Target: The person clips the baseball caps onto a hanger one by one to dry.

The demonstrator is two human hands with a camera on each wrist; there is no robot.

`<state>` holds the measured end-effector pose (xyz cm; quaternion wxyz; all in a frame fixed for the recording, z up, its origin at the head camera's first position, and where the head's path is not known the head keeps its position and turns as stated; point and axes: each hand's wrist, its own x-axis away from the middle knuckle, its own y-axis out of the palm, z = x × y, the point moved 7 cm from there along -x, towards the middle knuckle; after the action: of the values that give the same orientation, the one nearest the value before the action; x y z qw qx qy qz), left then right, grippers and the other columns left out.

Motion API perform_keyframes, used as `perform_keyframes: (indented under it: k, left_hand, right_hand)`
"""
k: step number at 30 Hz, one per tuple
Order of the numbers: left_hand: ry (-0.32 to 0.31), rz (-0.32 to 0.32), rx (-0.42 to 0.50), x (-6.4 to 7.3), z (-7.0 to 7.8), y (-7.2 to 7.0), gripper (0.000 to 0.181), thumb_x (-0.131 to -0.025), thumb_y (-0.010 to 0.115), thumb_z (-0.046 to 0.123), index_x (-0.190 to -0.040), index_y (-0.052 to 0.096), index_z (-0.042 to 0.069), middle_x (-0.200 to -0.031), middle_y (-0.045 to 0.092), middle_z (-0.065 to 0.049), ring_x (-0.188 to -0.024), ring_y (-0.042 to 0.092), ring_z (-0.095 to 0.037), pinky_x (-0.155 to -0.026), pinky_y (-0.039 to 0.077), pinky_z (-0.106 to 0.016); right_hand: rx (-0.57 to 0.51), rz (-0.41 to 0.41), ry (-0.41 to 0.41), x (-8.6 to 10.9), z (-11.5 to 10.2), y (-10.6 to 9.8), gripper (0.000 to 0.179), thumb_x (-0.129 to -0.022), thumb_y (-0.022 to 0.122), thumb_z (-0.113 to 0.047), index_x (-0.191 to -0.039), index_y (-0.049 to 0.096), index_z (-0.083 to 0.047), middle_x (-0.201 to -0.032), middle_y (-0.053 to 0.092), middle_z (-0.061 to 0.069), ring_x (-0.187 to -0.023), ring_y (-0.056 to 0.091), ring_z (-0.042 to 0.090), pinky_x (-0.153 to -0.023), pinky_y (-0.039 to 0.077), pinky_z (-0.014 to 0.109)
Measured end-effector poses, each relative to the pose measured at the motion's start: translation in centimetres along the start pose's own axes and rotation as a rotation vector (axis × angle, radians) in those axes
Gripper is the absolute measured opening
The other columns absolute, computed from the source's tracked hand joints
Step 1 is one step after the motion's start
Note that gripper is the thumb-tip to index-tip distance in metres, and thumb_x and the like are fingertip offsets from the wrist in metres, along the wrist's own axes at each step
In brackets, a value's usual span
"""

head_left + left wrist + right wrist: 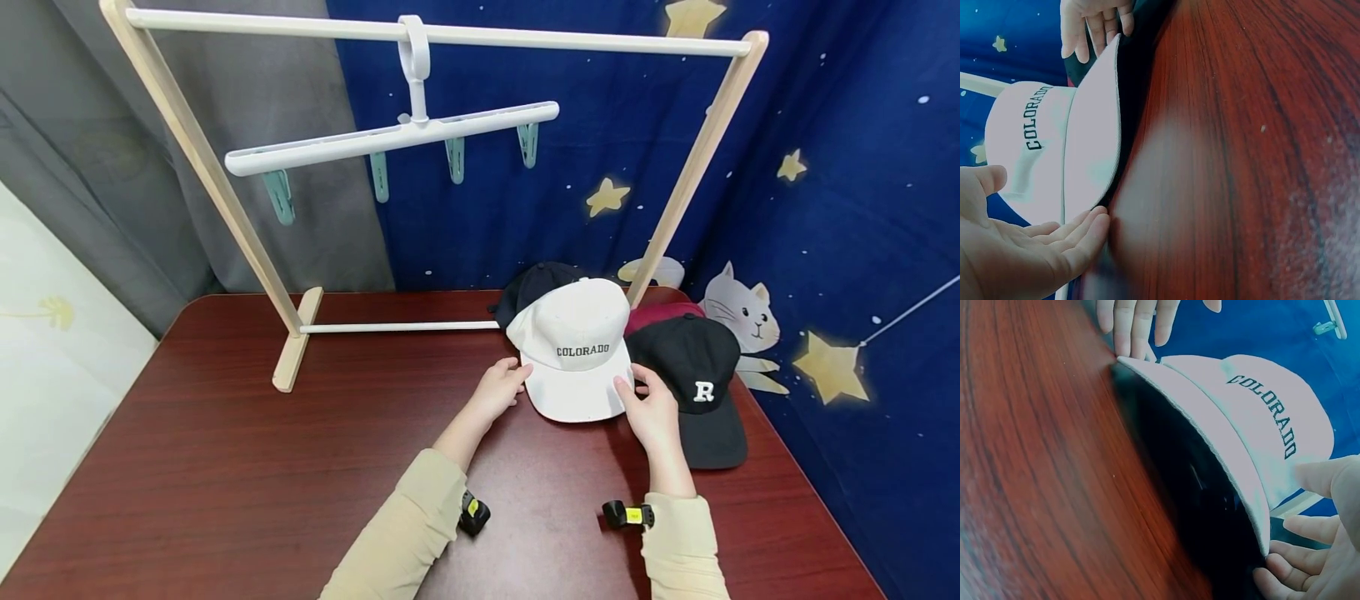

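Note:
A white cap with COLORADO lettering lies on the table, brim toward me. Beside the brim's left edge is my left hand; in the left wrist view its straight fingers reach the brim's edge while the thumb stands apart. My right hand is at the right edge of the brim. The right wrist view shows its fingertips at the brim's corner and its thumb raised near the crown. Right of the white cap lies a black cap marked R. A dark cap shows partly behind the white one.
A wooden rack straddles the back of the table. From its white top bar hangs a white hanger with several teal clips. A maroon cap is mostly hidden behind the black one. Curtains stand behind.

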<state>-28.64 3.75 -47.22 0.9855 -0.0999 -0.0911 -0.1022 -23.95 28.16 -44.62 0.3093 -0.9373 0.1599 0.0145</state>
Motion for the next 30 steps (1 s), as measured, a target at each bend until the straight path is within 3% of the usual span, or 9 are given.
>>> perform_keyframes:
  k: [10,20,30]
  left_hand:
    - [-0.013,0.021,0.039,0.1,-0.6,-0.5,0.052,-0.094,0.059,0.02,-0.132,0.047,-0.013,-0.126,0.055,-0.025,-0.096,0.065,-0.03,-0.076,0.054,-0.035]
    - [-0.002,0.015,0.043,0.2,-0.9,-0.6,0.048,-0.092,0.062,0.014,-0.127,0.049,-0.016,-0.107,0.066,-0.024,-0.09,0.067,-0.029,-0.074,0.054,-0.034]
    - [0.001,0.028,0.038,0.2,-1.2,-0.6,0.036,-0.089,0.066,0.011,-0.116,0.06,-0.011,-0.094,0.069,-0.017,-0.087,0.067,-0.029,-0.072,0.054,-0.033]
  right_hand:
    - [0.013,0.021,-0.009,0.0,0.0,0.0,0.047,-0.091,0.065,-0.014,-0.131,0.052,0.004,-0.13,0.053,0.022,-0.111,0.052,0.037,-0.094,0.041,0.046]
    - [0.006,0.039,0.0,0.1,0.2,0.0,0.048,-0.087,0.069,-0.01,-0.13,0.053,0.004,-0.129,0.054,0.021,-0.111,0.053,0.037,-0.093,0.042,0.046]
    - [-0.002,0.052,-0.005,0.2,0.1,0.1,0.047,-0.086,0.07,-0.009,-0.128,0.054,0.005,-0.127,0.056,0.023,-0.111,0.054,0.038,-0.093,0.042,0.047]
